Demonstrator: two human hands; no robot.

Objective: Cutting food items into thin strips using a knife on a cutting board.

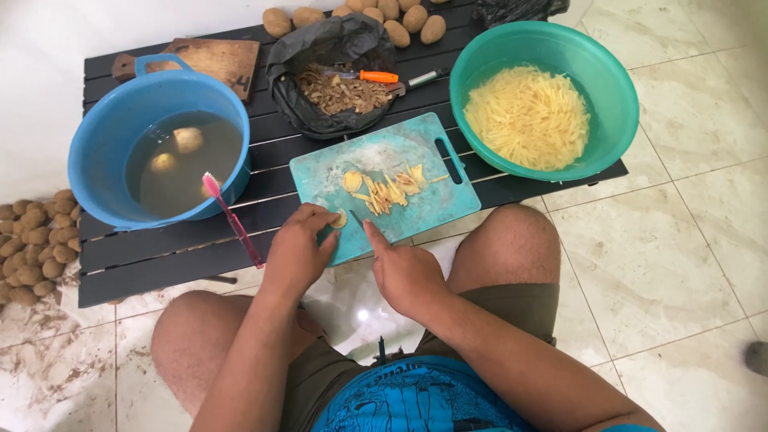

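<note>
Pale potato slice (341, 219) — on teal board (384, 164)

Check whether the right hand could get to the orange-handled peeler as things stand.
Probably yes. The right hand holds a knife at the near edge of the cutting board; the peeler lies uncovered on the black bag just beyond, nothing tall between.

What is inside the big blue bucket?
The blue bucket holds murky water with peeled potatoes floating in it, and a pink-handled tool leans on its rim. The cloudy water hides whatever lies deeper.
</note>
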